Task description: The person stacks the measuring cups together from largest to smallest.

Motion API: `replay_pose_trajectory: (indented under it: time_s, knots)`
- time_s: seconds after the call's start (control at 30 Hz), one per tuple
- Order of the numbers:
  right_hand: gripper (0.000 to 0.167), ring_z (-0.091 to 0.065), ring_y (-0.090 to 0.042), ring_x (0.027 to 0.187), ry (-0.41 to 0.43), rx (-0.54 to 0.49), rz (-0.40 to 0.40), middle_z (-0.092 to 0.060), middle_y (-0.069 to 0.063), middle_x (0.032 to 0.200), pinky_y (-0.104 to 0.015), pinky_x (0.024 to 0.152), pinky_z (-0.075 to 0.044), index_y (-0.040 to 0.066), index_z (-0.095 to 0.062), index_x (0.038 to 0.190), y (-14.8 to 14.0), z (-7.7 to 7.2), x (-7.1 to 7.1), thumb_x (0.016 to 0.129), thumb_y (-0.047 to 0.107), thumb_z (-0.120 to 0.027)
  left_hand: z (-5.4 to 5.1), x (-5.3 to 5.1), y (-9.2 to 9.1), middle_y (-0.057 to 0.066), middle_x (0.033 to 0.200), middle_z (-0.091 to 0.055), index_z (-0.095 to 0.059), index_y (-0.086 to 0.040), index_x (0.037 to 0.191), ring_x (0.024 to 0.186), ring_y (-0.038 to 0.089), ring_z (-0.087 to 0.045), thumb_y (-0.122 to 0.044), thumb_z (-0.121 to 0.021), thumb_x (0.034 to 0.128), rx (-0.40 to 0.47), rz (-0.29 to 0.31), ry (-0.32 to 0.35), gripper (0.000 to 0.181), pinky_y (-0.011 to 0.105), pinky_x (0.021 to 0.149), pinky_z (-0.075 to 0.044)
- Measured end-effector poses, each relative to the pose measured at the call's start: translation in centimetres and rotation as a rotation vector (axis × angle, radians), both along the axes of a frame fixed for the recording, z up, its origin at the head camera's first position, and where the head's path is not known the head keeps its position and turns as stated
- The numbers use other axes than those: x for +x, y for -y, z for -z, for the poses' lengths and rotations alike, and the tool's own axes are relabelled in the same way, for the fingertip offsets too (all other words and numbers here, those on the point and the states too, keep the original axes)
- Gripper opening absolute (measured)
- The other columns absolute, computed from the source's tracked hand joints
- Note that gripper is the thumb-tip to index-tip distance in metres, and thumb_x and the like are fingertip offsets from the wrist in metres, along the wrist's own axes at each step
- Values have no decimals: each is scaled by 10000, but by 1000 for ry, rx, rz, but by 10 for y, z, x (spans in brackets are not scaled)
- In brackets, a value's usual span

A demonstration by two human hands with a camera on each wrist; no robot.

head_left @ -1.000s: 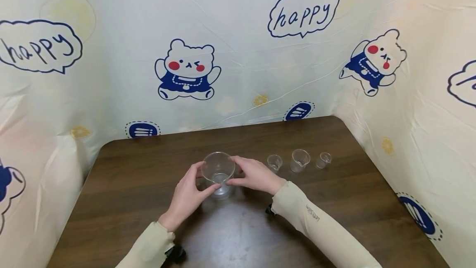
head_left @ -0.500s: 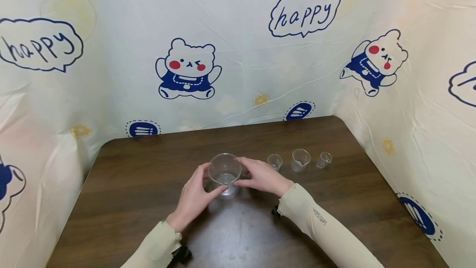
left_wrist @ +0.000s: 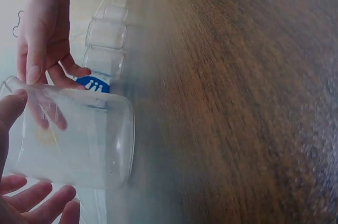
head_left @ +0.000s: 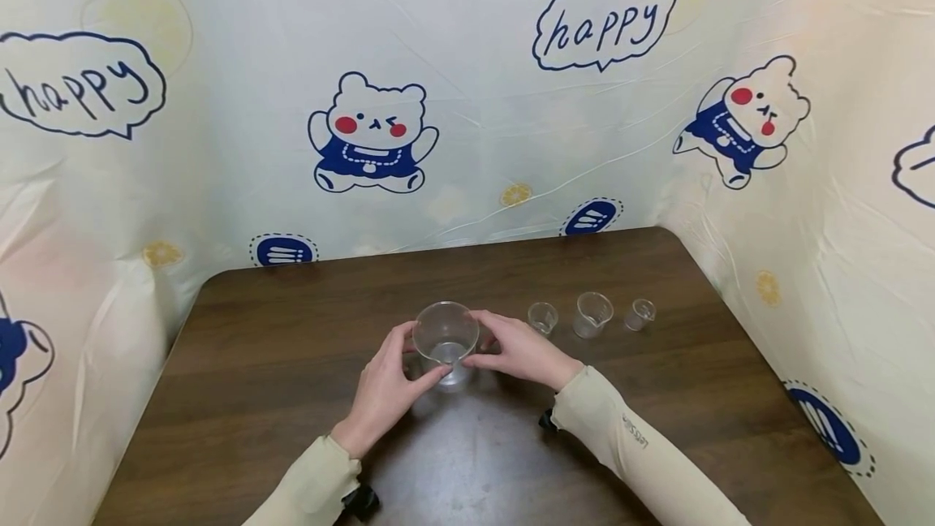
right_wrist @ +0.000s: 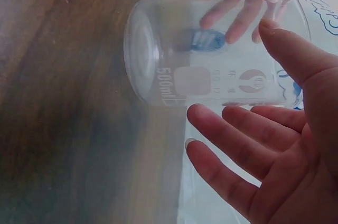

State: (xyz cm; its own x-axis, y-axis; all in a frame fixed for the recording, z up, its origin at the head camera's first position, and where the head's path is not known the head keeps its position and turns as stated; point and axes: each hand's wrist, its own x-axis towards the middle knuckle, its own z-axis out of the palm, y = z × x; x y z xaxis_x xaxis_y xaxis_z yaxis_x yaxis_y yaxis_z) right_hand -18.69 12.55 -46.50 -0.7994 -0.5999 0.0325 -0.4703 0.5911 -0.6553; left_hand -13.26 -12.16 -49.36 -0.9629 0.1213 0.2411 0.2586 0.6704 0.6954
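Observation:
A large clear glass beaker [head_left: 447, 339] is upright near the middle of the table; I cannot tell whether its base touches the wood. "500ml" is printed on the beaker [right_wrist: 193, 78] in the right wrist view. My left hand [head_left: 383, 388] grips it from the left, thumb across the near side by the rim. From the right, my right hand [head_left: 522, 347] holds the same beaker between thumb and fingers. Through the glass [left_wrist: 79, 134], fingers of the right hand [left_wrist: 47, 34] show in the left wrist view. No contents are visible in it.
Right of my hands, three smaller glass beakers stand in a row on the brown wooden table [head_left: 256, 380]: a small one [head_left: 542, 316], a medium one [head_left: 592, 316] and the smallest [head_left: 639, 315]. A printed curtain [head_left: 482, 104] encloses the table's back and sides.
Both hands have shifted the large beaker a short way to the right, mostly in the first half second. Their hold on it looks the same. The smaller beakers have stayed in place.

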Motion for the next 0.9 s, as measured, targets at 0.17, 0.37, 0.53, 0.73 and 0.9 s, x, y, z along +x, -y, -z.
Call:
replay_pose_trajectory:
  time_s: [0.17,0.37,0.53,0.73,0.9]
  knots:
    - [690,-707,-156,904,-25,-16,-9,-689,-57,1251,-278,770,-562,84,-515,1491,-1,4,0,936,384,-797,0,-1,0,47,1310,-628,-499,-149,1431,1122,211,-684,-409,-904,816,8,4,-4,782,367,786,-561]
    - [684,-675,-79,866,-25,-27,-9,-693,-32,1196,-270,765,-560,91,-516,1489,-2,6,-1,938,384,-795,2,-1,-1,59,1309,-612,-485,-144,1436,1118,208,-664,-396,-899,827,27,13,7,778,364,785,-567]
    - [681,-655,-62,841,-6,-29,-13,-693,-9,1152,-264,749,-553,94,-513,1491,-3,9,-1,942,388,-790,4,0,0,57,1305,-607,-475,-153,1445,1115,198,-653,-401,-900,825,26,12,12,791,341,784,-560]
    - [663,-652,-66,843,0,-29,-17,-692,-6,1158,-260,750,-552,111,-518,1488,-4,9,0,948,389,-782,7,-1,1,38,1311,-602,-473,-165,1448,1122,195,-650,-428,-896,823,25,16,6,799,334,782,-559]
    - [644,-661,-62,855,4,-24,-22,-691,-7,1203,-260,763,-555,124,-526,1480,-6,12,-1,948,380,-784,9,-2,1,26,1301,-597,-468,-170,1446,1139,198,-620,-427,-908,809,70,32,9,816,390,794,-570]
